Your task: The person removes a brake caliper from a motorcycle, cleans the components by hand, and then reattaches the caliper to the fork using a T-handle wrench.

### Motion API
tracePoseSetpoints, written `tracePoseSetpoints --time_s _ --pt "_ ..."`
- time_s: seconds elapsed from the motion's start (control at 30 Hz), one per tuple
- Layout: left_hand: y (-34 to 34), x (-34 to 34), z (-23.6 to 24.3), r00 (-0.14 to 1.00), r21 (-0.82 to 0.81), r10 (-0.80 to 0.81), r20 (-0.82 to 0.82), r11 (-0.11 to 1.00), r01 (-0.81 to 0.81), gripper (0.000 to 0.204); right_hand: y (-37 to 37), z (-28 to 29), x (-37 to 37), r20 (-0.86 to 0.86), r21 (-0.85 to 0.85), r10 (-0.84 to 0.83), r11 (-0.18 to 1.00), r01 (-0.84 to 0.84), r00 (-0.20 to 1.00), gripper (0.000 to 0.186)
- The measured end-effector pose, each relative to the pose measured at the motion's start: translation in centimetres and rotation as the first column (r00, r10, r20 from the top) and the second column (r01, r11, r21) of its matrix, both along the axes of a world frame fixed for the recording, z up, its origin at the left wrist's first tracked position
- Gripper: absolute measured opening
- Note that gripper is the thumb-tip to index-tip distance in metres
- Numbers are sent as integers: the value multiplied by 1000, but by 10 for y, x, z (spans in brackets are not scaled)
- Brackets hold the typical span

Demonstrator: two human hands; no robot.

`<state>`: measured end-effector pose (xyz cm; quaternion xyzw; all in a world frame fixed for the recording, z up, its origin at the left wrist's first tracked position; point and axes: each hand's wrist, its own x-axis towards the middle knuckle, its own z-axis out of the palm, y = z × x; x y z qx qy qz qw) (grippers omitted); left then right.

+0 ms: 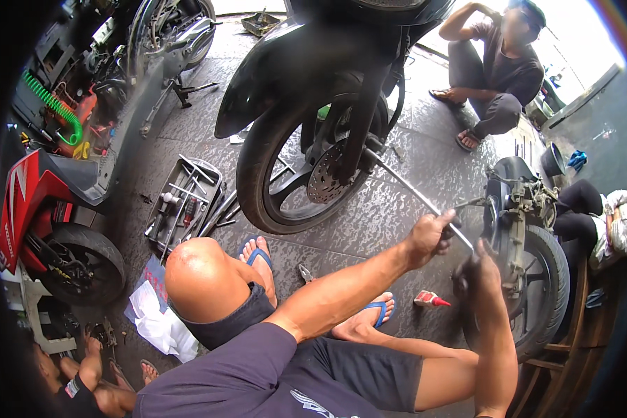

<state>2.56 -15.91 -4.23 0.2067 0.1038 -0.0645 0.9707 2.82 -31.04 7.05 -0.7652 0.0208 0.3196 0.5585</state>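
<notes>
A long metal socket wrench (412, 184) slants from the axle of a motorcycle's front wheel (268, 219) down toward me. My left hand (429, 241) is closed around its shaft, with the thumb lying along it. At the shaft's near end, my right hand (482, 273) is wrapped around the bar, its fingers partly in shadow. The wrench's far end meets the hub beside the fork leg (361, 122), near the brake disc (329, 174). A dark front fender (278, 76) covers the top of the tyre.
A tool tray (181, 202) lies left of the wheel, near a white plastic bag (156, 324). A red-capped bottle (430, 299) and pliers (305, 273) are on the floor. Another wheel (536, 292) stands close by my right hand. A person (501, 76) squats beyond; others sit at the sides.
</notes>
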Motion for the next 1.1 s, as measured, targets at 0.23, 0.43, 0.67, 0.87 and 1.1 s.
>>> tracePoseSetpoints --time_s 0.23,0.43,0.67,0.87,1.1 --pt "4 -10 1 999 -43 2 38 999 0 32 -17 11 19 401 -39 166 986 -164 901 49" --pt "1 -4 7 997 28 61 41 998 -62 31 -19 34 14 135 -265 663 740 -618 736 46" --pt "1 0 13 997 -54 68 42 996 -66 29 -42 -9 58 545 -353 335 923 -152 769 62" --pt "-1 13 11 984 43 174 -32 984 -173 28 -19 31 16 181 -158 626 780 -605 759 43" --pt "-4 18 26 984 56 176 -30 983 -174 30 -47 -19 42 668 -174 247 969 -176 702 25"
